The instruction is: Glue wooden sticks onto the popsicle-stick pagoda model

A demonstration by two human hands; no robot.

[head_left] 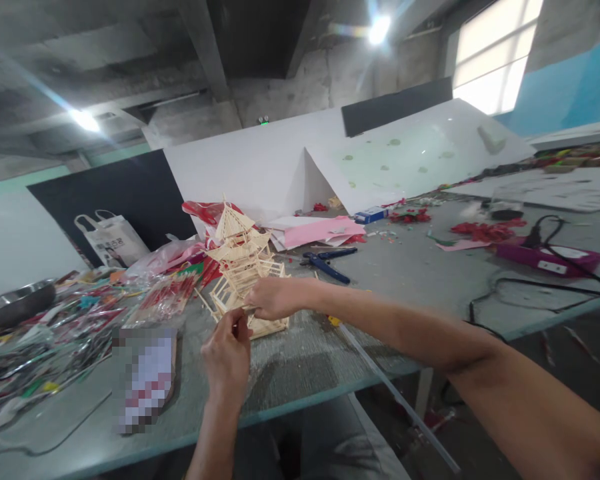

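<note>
The little stick pagoda (pixel 243 267) stood on the bench (pixel 430 280) near its front edge, and I judged I was fitting a thin stick (pixel 247 310) into its lower frame: my right hand (pixel 277 298) steadied the base, fingers curled shut on that stick, while my left hand (pixel 227 353) pinched in just below. The next move called for a light, straight push; packets (pixel 165 297) crowded the left, open bench lay rightward toward the blue pliers (pixel 327 263).

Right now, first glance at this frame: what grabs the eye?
The pale wooden stick pagoda model standing mid-table, with the left hand pinching at its base and the right hand on its lower tier. Left of it lies a heap of red and clear packets; behind it, blue-handled pliers on the grey table.
</note>
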